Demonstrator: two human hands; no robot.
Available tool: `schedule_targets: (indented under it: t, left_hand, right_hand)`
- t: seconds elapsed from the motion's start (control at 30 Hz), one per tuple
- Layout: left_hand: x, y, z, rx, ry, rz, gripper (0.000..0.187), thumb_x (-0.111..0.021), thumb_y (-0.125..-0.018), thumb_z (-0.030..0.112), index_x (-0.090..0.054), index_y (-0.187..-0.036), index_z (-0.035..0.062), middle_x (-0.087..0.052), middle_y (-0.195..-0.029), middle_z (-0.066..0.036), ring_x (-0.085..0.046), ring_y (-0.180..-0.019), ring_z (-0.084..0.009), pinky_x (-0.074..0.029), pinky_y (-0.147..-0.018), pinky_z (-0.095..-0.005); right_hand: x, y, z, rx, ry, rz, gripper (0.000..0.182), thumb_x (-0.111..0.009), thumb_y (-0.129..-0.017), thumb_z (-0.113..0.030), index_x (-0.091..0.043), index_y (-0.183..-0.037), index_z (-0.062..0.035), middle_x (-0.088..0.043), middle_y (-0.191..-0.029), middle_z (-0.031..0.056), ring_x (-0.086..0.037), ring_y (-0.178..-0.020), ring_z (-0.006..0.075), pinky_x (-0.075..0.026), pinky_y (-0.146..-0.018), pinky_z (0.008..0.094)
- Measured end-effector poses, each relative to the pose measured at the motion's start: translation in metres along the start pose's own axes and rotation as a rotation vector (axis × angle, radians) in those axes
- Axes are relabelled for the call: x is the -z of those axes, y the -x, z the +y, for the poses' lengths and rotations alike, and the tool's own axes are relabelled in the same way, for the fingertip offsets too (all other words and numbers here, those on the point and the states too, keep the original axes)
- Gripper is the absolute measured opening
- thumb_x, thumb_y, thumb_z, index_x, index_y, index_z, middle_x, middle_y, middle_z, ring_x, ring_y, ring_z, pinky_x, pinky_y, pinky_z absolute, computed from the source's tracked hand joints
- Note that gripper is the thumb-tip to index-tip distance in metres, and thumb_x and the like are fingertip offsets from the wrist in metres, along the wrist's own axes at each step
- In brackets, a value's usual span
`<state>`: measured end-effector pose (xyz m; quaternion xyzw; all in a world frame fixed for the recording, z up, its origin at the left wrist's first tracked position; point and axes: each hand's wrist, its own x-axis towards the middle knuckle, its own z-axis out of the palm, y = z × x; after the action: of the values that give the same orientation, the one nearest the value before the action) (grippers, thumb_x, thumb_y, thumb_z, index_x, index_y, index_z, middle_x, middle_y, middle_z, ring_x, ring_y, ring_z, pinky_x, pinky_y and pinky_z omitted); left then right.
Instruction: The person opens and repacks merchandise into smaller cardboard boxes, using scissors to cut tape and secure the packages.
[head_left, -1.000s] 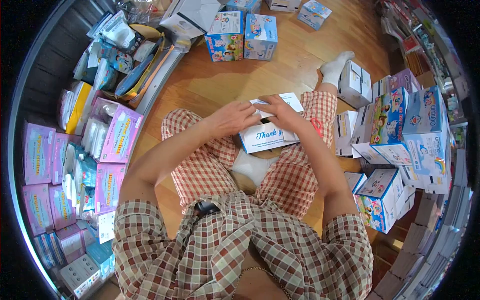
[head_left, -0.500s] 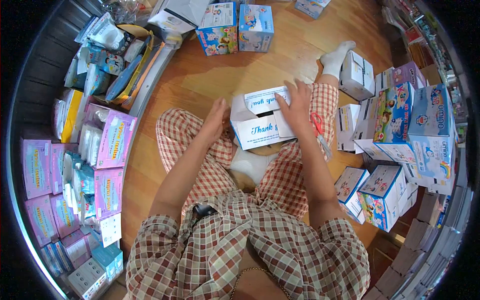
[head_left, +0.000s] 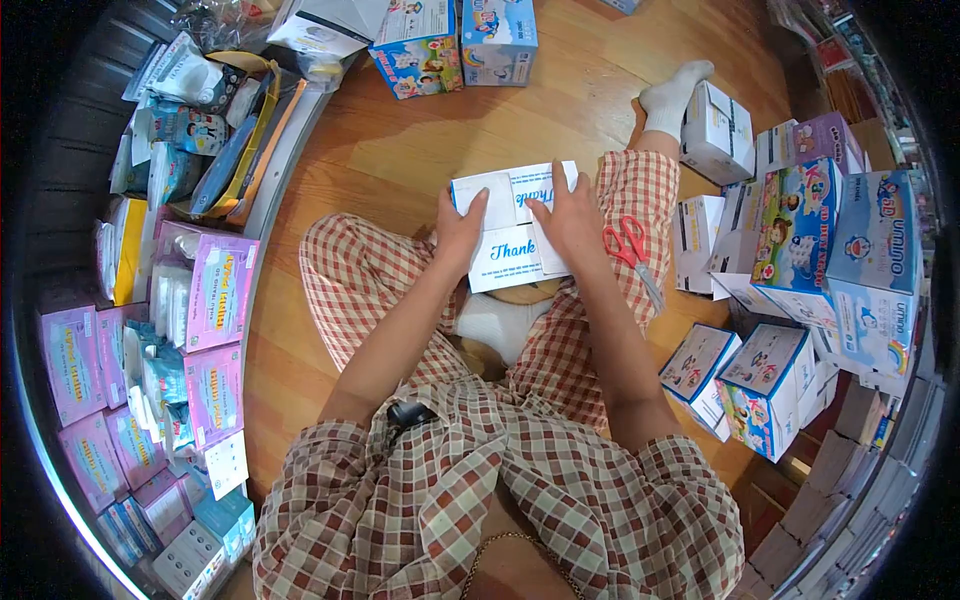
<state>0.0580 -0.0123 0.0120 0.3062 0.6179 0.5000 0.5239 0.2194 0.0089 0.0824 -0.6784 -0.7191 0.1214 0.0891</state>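
Observation:
Between my legs sits a white cardboard box (head_left: 503,262) with blue "Thank you" print on its folded flaps. My left hand (head_left: 462,228) grips its left side, with the thumb on the upper left flap. At the opposite side my right hand (head_left: 572,222) holds the box, its thumb pressing near the middle of the flaps. The fingers under and behind the box are partly hidden. A pair of scissors (head_left: 630,250) with red handles lies on my right thigh, close to my right hand but not touched by it.
Several printed boxes stand on the right, among them a blue Umino box (head_left: 873,235). Two more, including a colourful box (head_left: 417,50), are at the top. Along the left, a shelf holds pink packages (head_left: 215,290) and bagged items (head_left: 190,75). Wooden floor (head_left: 560,110) lies ahead.
My left hand has come from beside the box onto its left flap. My right hand has shifted slightly left and down over the flaps, which lie flatter. The view has moved a little.

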Motion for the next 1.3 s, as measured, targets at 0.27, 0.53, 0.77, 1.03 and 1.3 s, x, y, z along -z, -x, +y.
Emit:
schedule_targets:
  t: [0.27, 0.53, 0.77, 1.03, 1.3]
  left_hand:
    - [0.003, -0.003, 0.004, 0.074, 0.132, -0.069, 0.066, -0.064, -0.085, 0.025, -0.026, -0.133, -0.0009, -0.049, -0.122, -0.019, -0.052, -0.107, -0.0225, -0.047, -0.084, -0.0332]
    - [0.008, 0.010, -0.011, 0.199, 0.275, -0.064, 0.056, -0.058, -0.089, 0.029, -0.037, -0.129, -0.0025, -0.053, -0.117, -0.016, -0.054, -0.103, -0.0226, -0.047, -0.085, -0.0351]
    - [0.021, -0.006, 0.008, 0.119, 0.208, -0.151, 0.053, -0.055, -0.091, 0.031, -0.041, -0.124, -0.0066, -0.056, -0.112, -0.018, -0.061, -0.090, -0.0243, -0.054, -0.073, -0.0357]
    - [0.044, -0.062, -0.024, 0.370, 0.238, -0.253, 0.057, -0.052, -0.091, 0.037, -0.037, -0.129, -0.0020, -0.054, -0.117, -0.016, -0.060, -0.098, -0.0256, -0.053, -0.078, -0.0370]
    - [0.048, 0.012, 0.003, 0.273, 0.275, -0.359, 0.056, -0.052, -0.091, 0.041, -0.040, -0.128, 0.0006, -0.055, -0.120, -0.015, -0.058, -0.103, -0.0246, -0.050, -0.085, -0.0373]
  right_hand:
    - [-0.006, -0.002, 0.022, 0.052, -0.324, 0.145, 0.065, -0.059, -0.084, -0.035, -0.036, -0.131, 0.0029, -0.044, -0.121, 0.0317, -0.050, -0.107, 0.0428, -0.045, -0.086, 0.0452]
    - [-0.017, 0.006, 0.016, -0.128, -0.400, 0.089, 0.061, -0.052, -0.089, -0.032, -0.035, -0.125, 0.0147, -0.057, -0.099, 0.0335, -0.056, -0.097, 0.0439, -0.045, -0.084, 0.0460]
    - [0.002, 0.012, 0.012, -0.105, -0.545, 0.116, 0.076, -0.063, -0.080, -0.036, -0.031, -0.128, 0.0143, -0.050, -0.114, 0.0329, -0.054, -0.102, 0.0436, -0.045, -0.086, 0.0445]
    - [-0.029, 0.001, 0.022, -0.170, -0.729, 0.027, 0.063, -0.066, -0.079, -0.033, -0.039, -0.121, 0.0046, -0.058, -0.109, 0.0264, -0.057, -0.104, 0.0373, -0.045, -0.087, 0.0413]
    - [-0.050, 0.039, 0.024, -0.353, -0.846, -0.013, 0.078, -0.070, -0.073, -0.042, -0.039, -0.128, 0.0033, -0.057, -0.112, 0.0259, -0.056, -0.105, 0.0366, -0.045, -0.089, 0.0384]
